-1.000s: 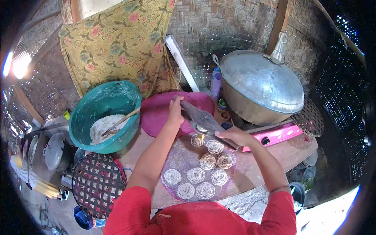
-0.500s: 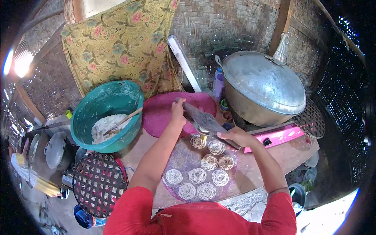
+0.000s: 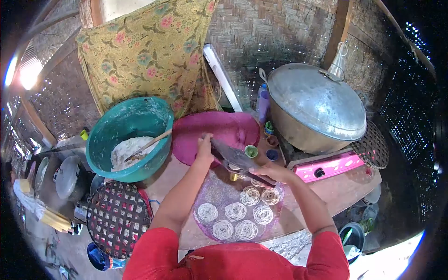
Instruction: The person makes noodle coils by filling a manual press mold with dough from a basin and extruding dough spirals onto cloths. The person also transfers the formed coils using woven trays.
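A dark wooden hand press (image 3: 235,156) is gripped at both ends. My left hand (image 3: 204,148) is closed around its far-left end, and my right hand (image 3: 273,172) is closed on its near-right end. Below the boards shows a small brass-coloured cylinder (image 3: 234,177). The press slants above a round purple mat (image 3: 212,189), hiding part of the mat's far side. Several flat nests of thin white dough strands (image 3: 235,211) lie on that mat; a few nearer the press look yellower.
A teal basin (image 3: 95,151) of white dough with a wooden stick stands left. Behind lies a pink round tray (image 3: 186,135). To the right, a large lidded pot (image 3: 317,102) sits by a pink stove (image 3: 329,166). Small cups (image 3: 251,151) stand between. A woven basket (image 3: 119,219) is lower left.
My left hand and its end of the press have shifted down and left, uncovering a green cup behind it. The press now covers more of the upper nests.
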{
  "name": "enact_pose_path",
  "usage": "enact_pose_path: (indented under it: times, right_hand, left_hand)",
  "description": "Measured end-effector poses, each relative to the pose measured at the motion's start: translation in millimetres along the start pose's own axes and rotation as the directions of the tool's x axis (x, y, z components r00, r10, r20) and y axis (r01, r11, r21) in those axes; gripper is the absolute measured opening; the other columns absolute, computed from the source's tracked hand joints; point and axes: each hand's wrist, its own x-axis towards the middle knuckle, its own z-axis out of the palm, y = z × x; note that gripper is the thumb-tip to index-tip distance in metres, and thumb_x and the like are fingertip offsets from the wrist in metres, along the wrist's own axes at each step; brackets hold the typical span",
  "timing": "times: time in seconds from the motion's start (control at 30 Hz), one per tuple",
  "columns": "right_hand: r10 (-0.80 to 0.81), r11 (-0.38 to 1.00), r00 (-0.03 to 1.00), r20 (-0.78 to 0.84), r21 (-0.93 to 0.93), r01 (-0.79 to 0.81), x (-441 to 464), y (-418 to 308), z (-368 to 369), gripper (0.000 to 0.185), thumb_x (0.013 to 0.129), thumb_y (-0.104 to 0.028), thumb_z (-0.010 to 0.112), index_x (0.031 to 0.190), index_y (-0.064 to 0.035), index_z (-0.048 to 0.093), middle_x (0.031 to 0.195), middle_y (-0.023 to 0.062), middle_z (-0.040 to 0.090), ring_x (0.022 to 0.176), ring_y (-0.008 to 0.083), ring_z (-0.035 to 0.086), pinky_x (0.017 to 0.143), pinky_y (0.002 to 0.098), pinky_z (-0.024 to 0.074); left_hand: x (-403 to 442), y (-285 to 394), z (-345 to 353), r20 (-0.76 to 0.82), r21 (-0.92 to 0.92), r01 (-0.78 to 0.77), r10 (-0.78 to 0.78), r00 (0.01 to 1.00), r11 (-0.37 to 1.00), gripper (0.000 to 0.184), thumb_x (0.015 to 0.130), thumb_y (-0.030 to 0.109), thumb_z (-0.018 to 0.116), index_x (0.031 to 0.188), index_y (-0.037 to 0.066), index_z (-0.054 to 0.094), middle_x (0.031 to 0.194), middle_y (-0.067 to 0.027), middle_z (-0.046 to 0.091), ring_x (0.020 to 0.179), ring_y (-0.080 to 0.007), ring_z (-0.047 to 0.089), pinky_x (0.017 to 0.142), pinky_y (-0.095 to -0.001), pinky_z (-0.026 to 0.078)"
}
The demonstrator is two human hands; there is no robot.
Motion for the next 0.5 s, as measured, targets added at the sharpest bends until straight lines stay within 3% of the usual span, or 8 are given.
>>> enact_pose_path:
  times: [0.03,0.07,0.2,0.23,0.27,0.33,0.37,0.5]
  right_hand:
    - [0.051,0.998,0.999,-0.004,-0.033,-0.051,-4,3,-6,0.051,0.079,-0.053,0.063,0.071,-0.0029,0.063,0.055,0.0044,0.056,0.042,0.0116,0.052,0.039,0.0239,0.0392]
    - [0.102,0.993,0.995,-0.011,-0.065,-0.103,-10,0,-7,0.052,0.079,-0.055,0.063,0.071,-0.0029,0.063,0.056,0.0043,0.056,0.042,0.0114,0.052,0.039,0.024,0.0393]
    - [0.025,0.982,0.996,-0.086,-0.186,-0.041,-30,-7,-23,0.054,0.08,-0.058,0.059,0.075,-0.0043,0.062,0.058,0.0009,0.054,0.048,0.0106,0.053,0.044,0.0237,0.0411]
    - [0.027,0.982,0.999,0.019,-0.19,-0.023,-38,-19,-25,0.051,0.083,-0.056,0.056,0.082,-0.0046,0.06,0.063,0.0007,0.054,0.053,0.0108,0.054,0.049,0.024,0.0434]
    - [0.034,0.981,0.999,0.017,-0.19,-0.03,-46,-24,-22,0.051,0.083,-0.056,0.056,0.082,-0.0046,0.06,0.063,0.0007,0.054,0.053,0.0108,0.054,0.049,0.024,0.0434]
    - [-0.045,0.996,0.999,0.018,-0.07,0.046,-54,-29,-15,0.049,0.087,-0.053,0.052,0.092,-0.004,0.057,0.07,0.0022,0.056,0.058,0.0113,0.055,0.053,0.0242,0.0449]
    - [0.024,0.999,0.999,0.048,0.041,-0.026,-55,-26,-12,0.052,0.088,-0.053,0.05,0.104,-0.0037,0.052,0.074,0.0037,0.057,0.062,0.0113,0.056,0.055,0.0243,0.0457]
    - [0.12,0.976,0.985,0.126,0.165,-0.14,-43,7,13,0.06,0.084,-0.065,0.046,0.092,-0.0062,0.055,0.069,0.0042,0.057,0.056,0.0105,0.055,0.047,0.023,0.0447]
  left_hand:
    - [-2,-6,2,-0.035,-0.006,0.023,-0.023,0.999,1.0,0.019,0.075,0.025,0.064,0.074,0.014,0.049,0.08,-0.003,0.047,0.073,-0.0198,0.049,0.064,-0.0409,0.045]
    - [-6,-6,7,-0.039,-0.009,0.021,-0.022,0.999,1.0,0.019,0.075,0.025,0.064,0.074,0.014,0.049,0.08,-0.003,0.047,0.073,-0.0198,0.049,0.064,-0.0409,0.045]
    - [-34,22,46,-0.177,-0.014,-0.092,0.088,0.98,0.996,0.022,0.073,0.027,0.07,0.075,0.014,0.052,0.084,-0.0028,0.049,0.077,-0.0184,0.049,0.062,-0.0393,0.044]
    - [-39,37,55,-0.116,-0.059,-0.117,0.11,0.987,0.991,0.033,0.072,0.026,0.072,0.087,0.013,0.045,0.088,-0.0044,0.049,0.08,-0.0182,0.049,0.064,-0.0384,0.044]
    - [-37,44,60,-0.055,-0.105,-0.14,0.135,0.989,0.985,0.047,0.071,0.026,0.074,0.099,0.012,0.038,0.091,-0.006,0.049,0.083,-0.0179,0.048,0.067,-0.0374,0.043]
    - [-25,55,61,-0.006,-0.11,-0.154,0.154,0.988,0.982,0.047,0.072,0.025,0.074,0.1,0.011,0.038,0.089,-0.0063,0.049,0.08,-0.018,0.049,0.066,-0.0372,0.043]
    - [-22,56,59,0.043,-0.114,-0.173,0.178,0.983,0.978,0.048,0.072,0.024,0.073,0.1,0.011,0.037,0.087,-0.0066,0.049,0.078,-0.018,0.049,0.064,-0.037,0.043]
    - [-33,33,34,0.051,-0.098,-0.154,0.159,0.986,0.983,0.042,0.073,0.021,0.072,0.1,0.01,0.042,0.087,-0.0059,0.05,0.072,-0.0183,0.05,0.062,-0.0378,0.044]
